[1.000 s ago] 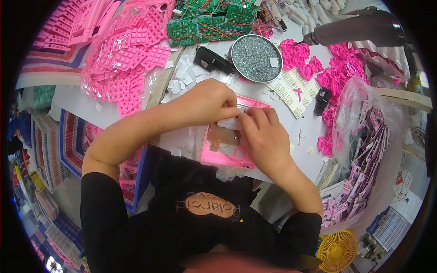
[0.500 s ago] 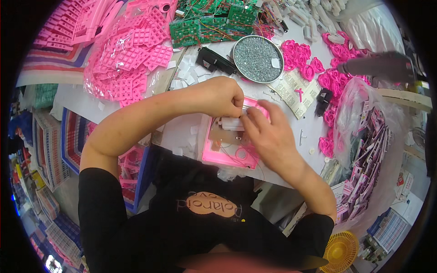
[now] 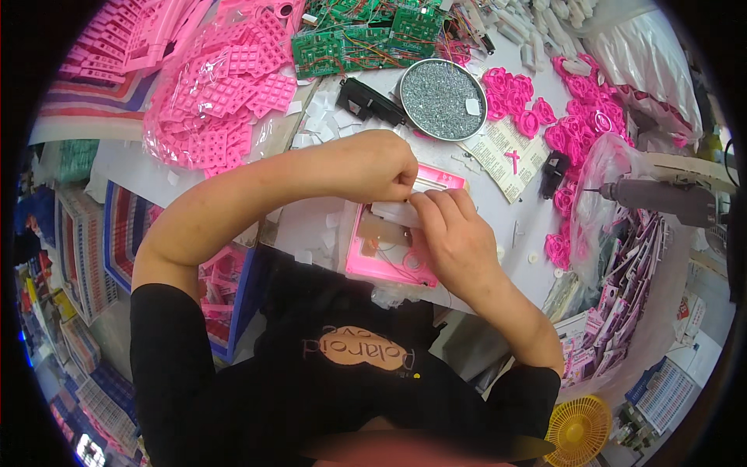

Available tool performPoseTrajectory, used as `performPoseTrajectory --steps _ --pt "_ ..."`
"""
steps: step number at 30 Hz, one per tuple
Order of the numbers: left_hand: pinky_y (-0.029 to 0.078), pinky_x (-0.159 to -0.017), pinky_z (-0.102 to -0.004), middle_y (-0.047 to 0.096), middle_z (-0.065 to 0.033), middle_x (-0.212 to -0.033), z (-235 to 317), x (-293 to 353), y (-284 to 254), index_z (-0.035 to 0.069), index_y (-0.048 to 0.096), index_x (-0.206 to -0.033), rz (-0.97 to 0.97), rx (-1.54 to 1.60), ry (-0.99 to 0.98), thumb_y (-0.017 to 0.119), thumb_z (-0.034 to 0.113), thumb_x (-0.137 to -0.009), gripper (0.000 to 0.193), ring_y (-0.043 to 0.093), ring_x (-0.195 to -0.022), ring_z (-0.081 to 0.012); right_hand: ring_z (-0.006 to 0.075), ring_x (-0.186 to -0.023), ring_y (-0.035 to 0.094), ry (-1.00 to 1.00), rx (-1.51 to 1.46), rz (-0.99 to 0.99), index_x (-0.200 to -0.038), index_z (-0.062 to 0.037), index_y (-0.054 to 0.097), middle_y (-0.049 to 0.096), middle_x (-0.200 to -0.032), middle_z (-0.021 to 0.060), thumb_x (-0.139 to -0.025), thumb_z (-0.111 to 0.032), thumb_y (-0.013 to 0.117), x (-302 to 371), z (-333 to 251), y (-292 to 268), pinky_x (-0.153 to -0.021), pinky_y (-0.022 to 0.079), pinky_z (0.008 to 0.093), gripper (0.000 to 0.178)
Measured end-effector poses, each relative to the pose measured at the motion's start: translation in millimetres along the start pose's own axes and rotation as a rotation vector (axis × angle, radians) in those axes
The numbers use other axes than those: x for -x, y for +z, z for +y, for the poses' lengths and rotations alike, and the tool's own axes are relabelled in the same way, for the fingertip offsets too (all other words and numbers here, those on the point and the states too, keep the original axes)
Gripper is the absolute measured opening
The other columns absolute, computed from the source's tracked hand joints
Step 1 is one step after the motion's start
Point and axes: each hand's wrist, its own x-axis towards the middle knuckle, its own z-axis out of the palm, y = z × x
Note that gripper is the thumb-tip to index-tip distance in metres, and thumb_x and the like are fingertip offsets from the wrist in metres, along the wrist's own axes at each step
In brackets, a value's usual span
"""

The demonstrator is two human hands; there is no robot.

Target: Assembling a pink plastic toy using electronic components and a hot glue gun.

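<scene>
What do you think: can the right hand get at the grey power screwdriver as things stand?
Probably yes: the grey power screwdriver shows in front of the clear plastic bag, with nothing seen covering it. The right hand, though, is at the pink case and would have to leave it.

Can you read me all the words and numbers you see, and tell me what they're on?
Black fabric shirt: pale, upside-down lettering around a tan patch; I won't copy the words.
Cream printed paper sheet: print too small to read.
Green flat circuit boards: pale markings, too small to read.
Pink-and-white printed cards: too small and blurred to read.
</scene>
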Motion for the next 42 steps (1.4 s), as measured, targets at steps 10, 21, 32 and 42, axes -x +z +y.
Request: performPoseTrajectory --steps 10,21,32,42 --pt "0.049 -0.073 -0.0462 0.067 -0.0072 -0.081 -57.6 -100.3 2.3 0.011 0.073 -0.081 0.412 -0.766 0.018 0.067 0.023 -0.083 0.014 0.067 -0.087 -0.0284 0.0354 -0.098 0.060 0.043 -0.179 0.084 -0.121 -0.0001 0.059 0.064 -0.109 0.0154 -0.070 -0.002 0.078 9.0 -0.2 -5.2 -0.085 0.052 0.0424 0.055" --pt "0.044 -0.078 -0.0432 0.067 -0.0046 -0.080 -59.1 -113.8 2.5 0.013 0.068 -0.082 0.514 -0.821 0.119 0.065 0.025 -0.084 0.013 0.066 -0.081 -0.0250 0.0283 -0.104 0.064 0.036 -1.208 1.088 -0.137 0.0029 0.046 0.063 -0.120 0.0173 -0.089 -0.006 0.070 -59.9 115.8 -100.9 -0.100 0.048 0.0435 0.054" --pt "0.038 -0.078 -0.0381 0.064 0.0003 -0.080 27.7 30.2 23.0 0.013 0.065 -0.079 0.543 -0.261 0.340 0.075 0.014 -0.082 0.010 0.060 -0.077 -0.0201 0.0270 -0.085 0.064 -0.118 -1.431 0.456 -0.131 -0.0040 0.042 0.063 -0.088 0.0118 -0.088 -0.010 0.073 -55.0 48.6 -64.2 -0.083 0.054 0.0461 0.053" --pt "0.033 -0.084 -0.0380 0.068 0.0060 -0.089 47.8 62.5 77.0 0.016 0.075 -0.096 0.668 -0.023 0.184 0.081 0.015 -0.079 0.019 0.062 -0.081 -0.0144 0.0194 -0.055 0.052 -0.219 -1.626 0.514 -0.116 -0.0120 0.046 0.054 -0.064 0.0053 -0.091 -0.012 0.071 -8.0 -25.4 -51.6 -0.057 0.047 0.0371 0.035"
